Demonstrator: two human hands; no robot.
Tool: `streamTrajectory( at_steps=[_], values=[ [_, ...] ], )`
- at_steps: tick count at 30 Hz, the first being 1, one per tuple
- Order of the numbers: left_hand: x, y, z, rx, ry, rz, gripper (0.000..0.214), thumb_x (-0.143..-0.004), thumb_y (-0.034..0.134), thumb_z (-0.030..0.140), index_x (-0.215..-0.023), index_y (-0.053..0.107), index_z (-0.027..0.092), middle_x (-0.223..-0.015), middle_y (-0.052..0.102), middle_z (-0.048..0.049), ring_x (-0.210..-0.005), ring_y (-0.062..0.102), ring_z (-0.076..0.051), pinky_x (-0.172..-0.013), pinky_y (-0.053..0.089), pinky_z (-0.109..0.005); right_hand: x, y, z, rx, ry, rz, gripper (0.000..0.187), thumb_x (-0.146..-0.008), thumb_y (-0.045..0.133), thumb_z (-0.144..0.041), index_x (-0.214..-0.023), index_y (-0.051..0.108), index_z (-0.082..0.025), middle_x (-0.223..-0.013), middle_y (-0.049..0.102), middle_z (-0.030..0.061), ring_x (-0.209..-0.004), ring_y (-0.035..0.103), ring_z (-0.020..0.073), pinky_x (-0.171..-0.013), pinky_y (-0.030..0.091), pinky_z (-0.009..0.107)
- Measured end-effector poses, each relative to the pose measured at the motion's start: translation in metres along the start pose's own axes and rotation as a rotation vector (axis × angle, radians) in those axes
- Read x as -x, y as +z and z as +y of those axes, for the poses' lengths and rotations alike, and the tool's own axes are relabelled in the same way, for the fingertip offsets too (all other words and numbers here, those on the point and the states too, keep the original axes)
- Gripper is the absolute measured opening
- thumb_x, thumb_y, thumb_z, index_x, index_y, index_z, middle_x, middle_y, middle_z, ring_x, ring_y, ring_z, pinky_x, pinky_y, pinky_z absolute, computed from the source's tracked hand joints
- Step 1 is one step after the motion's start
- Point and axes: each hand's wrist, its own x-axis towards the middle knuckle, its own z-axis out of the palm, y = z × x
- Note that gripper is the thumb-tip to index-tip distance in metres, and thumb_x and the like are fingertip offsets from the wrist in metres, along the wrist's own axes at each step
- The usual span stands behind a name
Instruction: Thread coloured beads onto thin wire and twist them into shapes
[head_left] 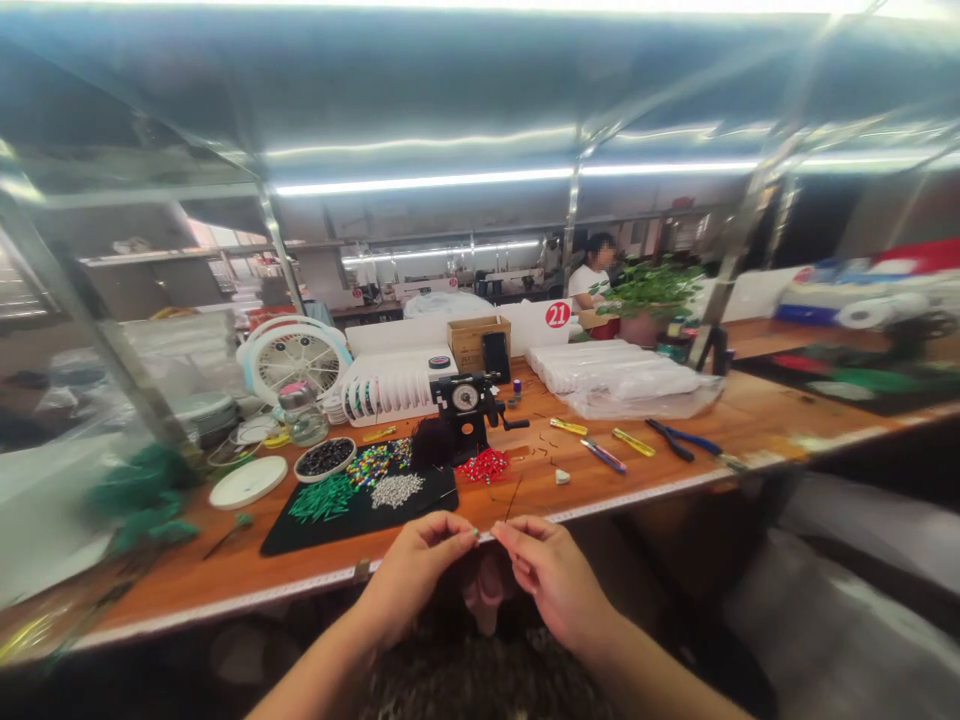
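Both hands meet in a pinch just above the table's front edge, their fingertips almost touching. At the tip of my left hand (422, 558), closed, a tiny whitish-green piece shows, too small to name. My right hand (553, 575) is closed as well, with a thin dark thread (513, 497) rising from its fingertips. Beyond my fingers lies a pile of red beads (484, 465). On a black mat (281, 535) to the left are green tube beads (324, 500), silver beads (397, 490) and mixed coloured beads (369, 465). Black beads (325, 458) fill a round white dish.
A black hand-cranked device with a dial (466, 400) stands behind the beads. To the right lie a cutter knife (604, 456), yellow-handled tools (634, 442) and blue-handled pliers (686, 437). A fan (296, 362), a white lid (249, 482) and plastic-wrapped packs (607, 372) surround them. Another person (589, 280) sits further back.
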Motion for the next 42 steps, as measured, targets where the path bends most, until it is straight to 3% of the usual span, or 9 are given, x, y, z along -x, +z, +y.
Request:
streamTrajectory(
  at_steps=[2,5,9,15,25,31,36,42],
  values=[
    [-0.001,0.0,-0.002,0.143,-0.069,-0.066,0.02,-0.072,0.068,0.034,-0.076,0.062,0.015,-0.064,0.067,-0.0036,-0.054,0.058,-0.015,-0.055,0.043,-0.024,-0.001,0.001,0.002,-0.046,0.018,0.004,0.029,-0.065,0.076,-0.038,-0.064,0.062,-0.012,-0.043,0.036,-0.0085,-0.037,0.025,0.0024,-0.036,0.015,0.018],
    [-0.001,0.003,-0.008,0.202,-0.055,-0.101,0.017,-0.071,0.07,0.028,-0.071,0.064,0.012,-0.065,0.067,-0.0058,-0.056,0.058,-0.013,-0.057,0.043,-0.022,0.0,0.004,0.004,-0.053,0.03,-0.017,0.03,-0.066,0.075,-0.038,-0.062,0.062,-0.011,-0.044,0.038,-0.0073,-0.038,0.026,0.0024,-0.037,0.015,0.019],
    [0.0,0.008,-0.013,0.307,-0.058,-0.084,0.016,-0.071,0.07,0.025,-0.067,0.065,0.011,-0.067,0.067,-0.007,-0.061,0.061,-0.014,-0.063,0.046,-0.023,0.003,0.008,0.004,-0.089,0.018,-0.012,0.031,-0.068,0.073,-0.038,-0.058,0.056,-0.013,-0.044,0.039,-0.0071,-0.039,0.026,0.0027,-0.037,0.016,0.019],
    [0.001,0.009,-0.01,0.504,-0.268,0.005,0.011,-0.072,0.07,0.019,-0.079,0.066,0.011,-0.086,0.071,-0.0104,-0.074,0.066,-0.018,-0.067,0.05,-0.025,0.003,0.008,0.0,-0.083,0.02,0.025,0.034,-0.065,0.075,-0.039,-0.055,0.055,-0.014,-0.044,0.038,-0.0075,-0.038,0.027,0.0024,-0.036,0.016,0.019],
    [0.0,0.01,-0.017,0.462,-0.321,-0.018,0.013,-0.074,0.068,0.019,-0.082,0.067,0.009,-0.081,0.071,-0.0107,-0.07,0.067,-0.018,-0.07,0.05,-0.027,0.008,0.012,0.0,-0.059,0.108,0.038,0.036,-0.06,0.078,-0.044,-0.063,0.061,-0.012,-0.05,0.052,-0.0026,-0.042,0.044,0.0061,-0.038,0.03,0.017],
    [0.003,0.012,-0.016,0.496,-0.308,0.001,0.007,-0.073,0.067,0.015,-0.074,0.066,0.009,-0.068,0.068,-0.0057,-0.06,0.063,-0.012,-0.064,0.049,-0.023,0.008,0.011,0.0,-0.007,0.073,0.021,0.036,-0.061,0.077,-0.044,-0.06,0.06,-0.011,-0.045,0.046,-0.0051,-0.038,0.032,0.0027,-0.035,0.023,0.016],
    [0.004,0.01,-0.014,0.433,-0.285,-0.071,0.016,-0.075,0.066,0.022,-0.08,0.067,0.008,-0.076,0.068,-0.0098,-0.064,0.064,-0.015,-0.062,0.049,-0.025,0.01,0.012,-0.005,-0.028,0.099,0.008,0.034,-0.059,0.077,-0.04,-0.06,0.06,-0.011,-0.05,0.054,-0.0023,-0.042,0.042,0.0058,-0.039,0.031,0.017],
    [0.001,0.007,-0.019,0.347,-0.257,-0.066,0.02,-0.066,0.076,0.023,-0.072,0.064,0.008,-0.068,0.067,-0.0078,-0.058,0.063,-0.013,-0.062,0.047,-0.023,0.011,0.011,-0.009,-0.017,0.105,-0.01,0.036,-0.057,0.079,-0.041,-0.055,0.057,-0.012,-0.043,0.045,-0.006,-0.04,0.034,0.0038,-0.038,0.026,0.017]
  ],
)
